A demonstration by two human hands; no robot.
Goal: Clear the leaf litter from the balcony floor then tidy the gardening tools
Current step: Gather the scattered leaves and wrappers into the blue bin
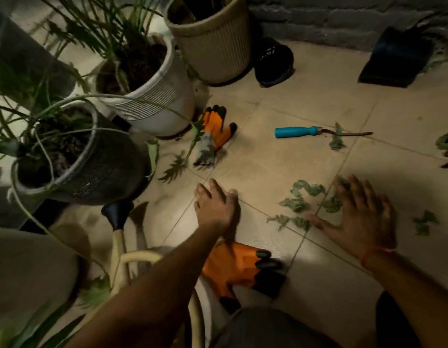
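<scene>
Both hands are spread flat and hold nothing: the right hand (pixel 361 217) lies over loose leaves (pixel 303 197) on the floor tiles (pixel 268 167), the left hand (pixel 215 204) alongside. Best to rake inward into one pile, then collect the trowel (pixel 301 131) and gloves (pixel 215 131).

Three ribbed round planters are standing at the left: one dark grey (pixel 92 169), one white (pixel 155 99), one beige (pixel 215 41). Two orange fabric gloves with black fingertips are lying on the tiled floor, one far (pixel 215 131) and one near (pixel 240 270). One turquoise-handled metal hand tool (pixel 301 131) is lying there. Two bare hands are showing, left (pixel 215 207) and right (pixel 361 217). One dark dustpan (pixel 396 59) is resting at upper right.
</scene>
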